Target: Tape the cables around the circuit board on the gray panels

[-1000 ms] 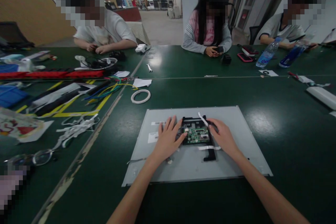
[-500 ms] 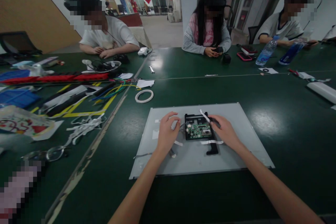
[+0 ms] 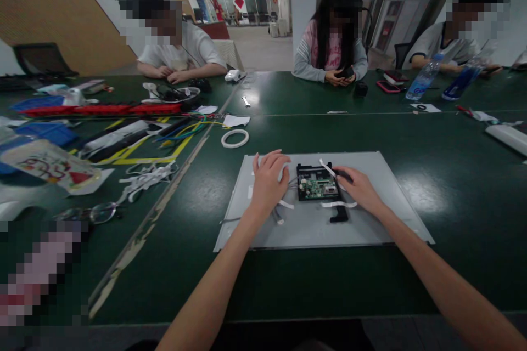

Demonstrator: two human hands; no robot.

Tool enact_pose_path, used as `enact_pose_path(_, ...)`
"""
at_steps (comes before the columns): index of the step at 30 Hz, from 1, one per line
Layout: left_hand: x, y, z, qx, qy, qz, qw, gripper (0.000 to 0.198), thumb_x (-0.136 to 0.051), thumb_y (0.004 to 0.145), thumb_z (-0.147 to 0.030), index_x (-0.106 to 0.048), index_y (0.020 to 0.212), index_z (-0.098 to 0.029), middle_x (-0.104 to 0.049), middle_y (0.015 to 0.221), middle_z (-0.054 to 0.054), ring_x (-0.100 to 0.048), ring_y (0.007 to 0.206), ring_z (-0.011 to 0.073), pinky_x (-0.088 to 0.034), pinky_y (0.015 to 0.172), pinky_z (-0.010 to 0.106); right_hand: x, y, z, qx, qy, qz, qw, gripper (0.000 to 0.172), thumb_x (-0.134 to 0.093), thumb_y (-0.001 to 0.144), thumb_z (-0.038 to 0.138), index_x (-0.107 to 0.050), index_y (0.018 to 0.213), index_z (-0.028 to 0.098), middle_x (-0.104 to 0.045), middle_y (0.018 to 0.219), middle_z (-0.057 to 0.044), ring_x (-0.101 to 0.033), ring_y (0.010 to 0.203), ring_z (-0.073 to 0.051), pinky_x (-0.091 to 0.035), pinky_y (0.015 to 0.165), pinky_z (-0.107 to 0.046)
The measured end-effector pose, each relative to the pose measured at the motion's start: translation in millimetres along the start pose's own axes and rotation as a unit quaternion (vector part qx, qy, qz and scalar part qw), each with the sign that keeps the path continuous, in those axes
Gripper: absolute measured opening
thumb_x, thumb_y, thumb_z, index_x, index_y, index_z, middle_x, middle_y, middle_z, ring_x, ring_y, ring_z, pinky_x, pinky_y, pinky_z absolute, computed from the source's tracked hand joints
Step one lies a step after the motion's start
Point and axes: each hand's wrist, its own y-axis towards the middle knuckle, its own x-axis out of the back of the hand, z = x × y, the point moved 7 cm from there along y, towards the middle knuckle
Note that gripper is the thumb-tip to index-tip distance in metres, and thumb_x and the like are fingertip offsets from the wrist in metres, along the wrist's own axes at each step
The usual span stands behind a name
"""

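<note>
A green circuit board (image 3: 317,188) sits in a black plastic frame (image 3: 301,193) on a flat grey panel (image 3: 304,233). My left hand (image 3: 269,178) hovers left of the frame over the panel, its fingers curved and apart with nothing between them. At the frame's upper right corner, my right hand (image 3: 359,189) is closed; something dark shows between thumb and fingers, but I cannot make out what. A white tape strip (image 3: 327,168) stands up beside those fingertips. Another white strip (image 3: 338,204) crosses the frame's lower arm. Grey cables (image 3: 279,216) lie beneath my left hand.
A white tape roll (image 3: 235,139) lies behind the panel at left. Farther left are tangled white strips (image 3: 144,178), glasses (image 3: 102,212), blue trays (image 3: 49,132) and coloured wires. Bottles (image 3: 424,79) stand at back right. Three people sit across the green table.
My left hand has lifted slightly, its fingers spreading more. The right hand stays at the frame's corner, with a dark thing now showing in its fingers. The whole view has shifted slightly.
</note>
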Motion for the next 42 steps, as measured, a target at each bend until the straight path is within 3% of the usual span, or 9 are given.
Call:
enact_pose_path(4,-1.3,2.6,-7.7,-0.044,-0.009,0.038,0.998,0.026,-0.036,0.087,-0.014,-0.06,0.092,-0.023,-0.064,0.102,0.002,-0.048,0.117,0.0172,-0.01,0.111,0.046,1.0,-1.2,-0.1,-0.008,0.006,-0.001,1.0,0.032,-0.046,0.085,0.03,-0.06,0.113,0.022,-0.062,0.11,-0.005,-0.056,0.102,-0.02,-0.042,0.091,-0.037)
enact_pose_path(8,-16.8,-10.0,-2.4,-0.081,0.001,0.113,0.99,0.024,-0.038,0.09,-0.024,-0.059,0.101,-0.024,-0.063,0.109,0.003,-0.049,0.115,0.0186,-0.01,0.11,0.048,0.5,-2.2,3.0,-0.009,-0.001,0.001,1.0,0.033,-0.045,0.086,0.031,-0.06,0.114,0.022,-0.062,0.111,-0.005,-0.056,0.102,-0.021,-0.042,0.091,-0.038)
enact_pose_path(12,-24.5,-22.8,18.4,-0.055,-0.022,0.155,0.986,0.026,-0.039,0.09,-0.028,-0.055,0.11,-0.024,-0.061,0.113,0.004,-0.051,0.112,0.0198,-0.02,0.106,0.051,-1.4,-1.8,2.5,-0.014,-0.007,-0.001,1.0,0.032,-0.046,0.086,0.031,-0.06,0.113,0.022,-0.061,0.111,-0.005,-0.055,0.103,-0.021,-0.042,0.091,-0.038)
enact_pose_path(15,-20.4,-25.0,27.5,-0.052,-0.074,0.176,0.98,0.029,-0.04,0.089,-0.028,-0.053,0.115,-0.022,-0.058,0.115,0.006,-0.052,0.11,0.0196,-0.035,0.1,0.042,-3.6,-1.1,1.2,-0.015,-0.005,0.003,1.0,0.031,-0.046,0.085,0.03,-0.06,0.112,0.022,-0.062,0.11,-0.005,-0.056,0.102,-0.021,-0.043,0.09,-0.038)
enact_pose_path(19,-9.6,-22.2,32.6,-0.048,-0.102,0.174,0.978,0.028,-0.04,0.088,-0.023,-0.055,0.11,-0.02,-0.057,0.112,0.006,-0.054,0.105,0.0185,-0.043,0.093,0.034,-3.9,-1.6,0.5,-0.017,0.0,-0.003,1.0,0.032,-0.047,0.084,0.03,-0.06,0.113,0.023,-0.062,0.11,-0.004,-0.056,0.102,-0.02,-0.042,0.091,-0.037)
enact_pose_path(32,-20.0,-32.7,8.8,-0.129,0.028,0.176,0.976,0.019,-0.042,0.088,-0.018,-0.057,0.1,-0.019,-0.058,0.101,0.005,-0.053,0.095,0.0199,-0.039,0.089,0.038,9.3,-2.9,-2.3,-0.011,0.01,-0.083,0.996,0.025,-0.05,0.079,0.022,-0.065,0.1,0.02,-0.064,0.102,-0.004,-0.058,0.092,-0.018,-0.045,0.082,-0.031)
enact_pose_path(38,-8.7,-25.8,22.0,-0.108,0.088,0.132,0.981,0.016,-0.042,0.088,-0.02,-0.055,0.08,-0.017,-0.057,0.082,0.005,-0.052,0.084,0.0188,-0.038,0.088,0.038,10.0,-4.8,2.1,-0.025,0.024,-0.105,0.994,0.02,-0.048,0.078,0.02,-0.067,0.084,0.018,-0.065,0.087,-0.003,-0.059,0.08,-0.017,-0.045,0.075,-0.031)
enact_pose_path(42,-4.7,-22.5,32.7,-0.094,0.117,0.113,0.982,0.016,-0.042,0.087,-0.02,-0.053,0.077,-0.017,-0.055,0.078,0.004,-0.051,0.081,0.019,-0.039,0.084,0.036,16.1,-4.8,9.6,-0.029,-0.01,-0.081,0.996,0.02,-0.047,0.08,0.021,-0.067,0.084,0.018,-0.065,0.085,-0.003,-0.059,0.077,-0.017,-0.046,0.072,-0.032)
